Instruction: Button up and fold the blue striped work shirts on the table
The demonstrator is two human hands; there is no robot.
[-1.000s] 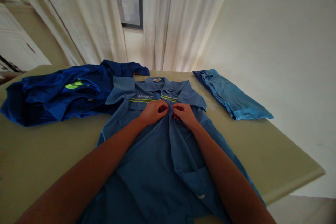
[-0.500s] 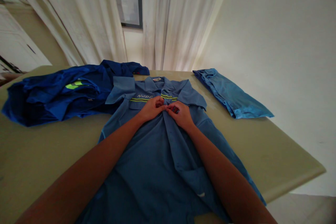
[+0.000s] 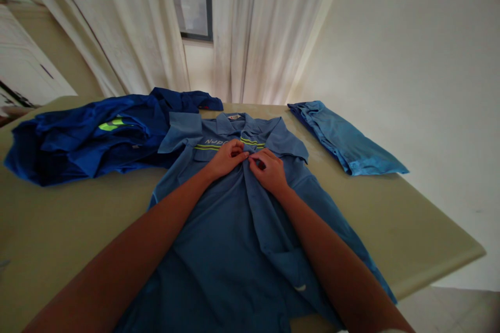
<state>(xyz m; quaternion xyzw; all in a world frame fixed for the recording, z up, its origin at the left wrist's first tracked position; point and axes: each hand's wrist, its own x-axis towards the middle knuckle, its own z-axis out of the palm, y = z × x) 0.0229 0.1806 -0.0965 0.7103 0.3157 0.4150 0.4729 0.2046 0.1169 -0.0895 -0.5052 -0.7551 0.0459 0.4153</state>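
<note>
A blue short-sleeved work shirt (image 3: 219, 229) lies face up on the table, collar toward the far edge, with yellow stripes and white lettering across its chest. My left hand (image 3: 229, 158) pinches the front placket just below the stripes. Right beside it, my right hand (image 3: 269, 169) also pinches the placket, thumb against fingers. The fingertips of both hands almost meet at the shirt's middle. Whatever button lies between them is too small to make out. Below the hands the front edge falls in loose folds to the right.
Dark blue garments (image 3: 89, 135) with a neon patch lie heaped on the left of the table (image 3: 410, 229). A folded lighter blue garment (image 3: 344, 140) rests at the back right. Behind the table hang pale curtains (image 3: 136, 21); a white wall (image 3: 422, 62) stands at the right.
Both hands stay at the same place on the placket. The right fingers have shifted slightly, and the fingertips sit a little further apart.
</note>
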